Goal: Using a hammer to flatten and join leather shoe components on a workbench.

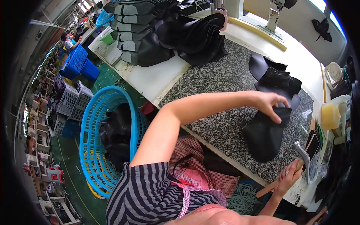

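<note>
My left hand (269, 104) reaches across the granite slab (213, 82) and pinches the upper edge of a black leather piece (264, 138), thumb on one side and fingers curled on the other. The piece lies on the slab, its rounded end toward me. Just beyond that hand, more black leather pieces (273, 78) overlap in a row. In my right hand (289, 177), by the near right edge of the table, is a hammer (267, 188). Its wooden handle slants down to the left, and its curved metal head points up, apart from the leather.
A large pile of black and grey leather pieces (187, 35) covers the back left of the table. A blue basket (86, 127) holding black pieces stands left of me. A sewing machine (273, 20) is behind; a yellowish tub (330, 115) and tools crowd the right edge.
</note>
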`<state>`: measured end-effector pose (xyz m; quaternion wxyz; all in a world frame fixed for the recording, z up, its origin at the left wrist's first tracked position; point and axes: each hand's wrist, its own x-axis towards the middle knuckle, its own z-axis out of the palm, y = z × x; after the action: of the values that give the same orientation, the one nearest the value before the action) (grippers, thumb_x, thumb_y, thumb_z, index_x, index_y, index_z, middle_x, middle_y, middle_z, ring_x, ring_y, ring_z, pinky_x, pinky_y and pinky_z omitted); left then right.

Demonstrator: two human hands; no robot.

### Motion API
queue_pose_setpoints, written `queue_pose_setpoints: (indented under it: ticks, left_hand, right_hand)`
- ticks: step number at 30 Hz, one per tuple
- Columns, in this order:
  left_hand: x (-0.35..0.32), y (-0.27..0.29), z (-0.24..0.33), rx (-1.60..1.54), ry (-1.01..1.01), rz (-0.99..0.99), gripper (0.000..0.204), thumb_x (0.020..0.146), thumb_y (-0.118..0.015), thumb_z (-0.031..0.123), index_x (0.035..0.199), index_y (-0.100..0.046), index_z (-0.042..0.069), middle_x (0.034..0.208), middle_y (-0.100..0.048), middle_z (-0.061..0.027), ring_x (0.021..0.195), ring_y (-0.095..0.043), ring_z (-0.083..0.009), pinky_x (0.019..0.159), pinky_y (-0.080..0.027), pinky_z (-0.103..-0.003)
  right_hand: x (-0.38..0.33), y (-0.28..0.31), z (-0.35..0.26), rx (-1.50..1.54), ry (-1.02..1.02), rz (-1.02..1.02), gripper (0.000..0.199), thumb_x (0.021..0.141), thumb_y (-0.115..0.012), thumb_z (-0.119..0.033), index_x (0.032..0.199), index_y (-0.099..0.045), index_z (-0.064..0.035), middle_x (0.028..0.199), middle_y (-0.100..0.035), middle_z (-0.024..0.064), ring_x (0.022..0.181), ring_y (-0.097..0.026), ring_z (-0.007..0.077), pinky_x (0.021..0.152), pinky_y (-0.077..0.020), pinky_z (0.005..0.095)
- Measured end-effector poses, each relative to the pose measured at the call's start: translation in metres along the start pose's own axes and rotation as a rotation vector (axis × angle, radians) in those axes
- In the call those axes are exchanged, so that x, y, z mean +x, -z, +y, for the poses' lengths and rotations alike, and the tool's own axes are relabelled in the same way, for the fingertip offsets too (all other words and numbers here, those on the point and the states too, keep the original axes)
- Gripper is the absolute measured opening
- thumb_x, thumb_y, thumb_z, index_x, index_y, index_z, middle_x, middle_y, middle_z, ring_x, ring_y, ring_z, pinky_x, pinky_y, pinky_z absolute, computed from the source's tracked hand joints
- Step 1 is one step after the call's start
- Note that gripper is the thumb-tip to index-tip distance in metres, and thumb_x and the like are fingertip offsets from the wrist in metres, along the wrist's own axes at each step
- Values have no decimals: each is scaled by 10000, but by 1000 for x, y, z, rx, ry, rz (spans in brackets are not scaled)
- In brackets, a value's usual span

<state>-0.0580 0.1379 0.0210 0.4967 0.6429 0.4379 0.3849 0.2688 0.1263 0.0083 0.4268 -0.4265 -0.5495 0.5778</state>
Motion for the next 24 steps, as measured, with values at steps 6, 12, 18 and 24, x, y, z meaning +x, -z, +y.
queue_pose_setpoints:
  ticks: [6, 12, 18, 24]
  left_hand:
    - [-84, -67, 18, 644, 46, 110, 702, 741, -821, 237, 1337, -483, 83, 1140, -613, -161, 1020, -610, -360, 837, -492, -444]
    - [-109, -100, 5, 1241, -214, 264, 525, 814, -677, 445, 1123, -662, 21, 1083, -611, -77, 1081, -537, -233, 901, -440, -355]
    - [-124, -112, 9, 1257, -177, 298, 427, 837, -631, 290, 1143, -661, -7, 1132, -670, -92, 1060, -577, -212, 873, -475, -329]
    - [-103, -118, 9, 901, -179, 308, 200, 818, -637, 152, 1000, -678, 80, 832, -659, -56, 867, -652, -241, 702, -538, -350]
  right_hand:
    - [-26, 10, -6, -50, -42, -61, 183, 1044, -498, -229, 1139, -488, -73, 629, -355, -56, 421, -276, -1, 349, -191, 175]
    - [-52, -1, -7, -91, -75, -191, 175, 1031, -529, -211, 1102, -493, -55, 705, -414, -50, 464, -330, -3, 364, -233, 173]
    - [-78, 6, -10, -128, -134, -277, 170, 1024, -534, -192, 1086, -503, -37, 715, -444, -41, 470, -342, -1, 375, -256, 172]
    - [-103, 9, -22, -204, -192, -292, 290, 1031, -519, -254, 1201, -520, -19, 755, -464, -49, 506, -339, -6, 427, -237, 171]
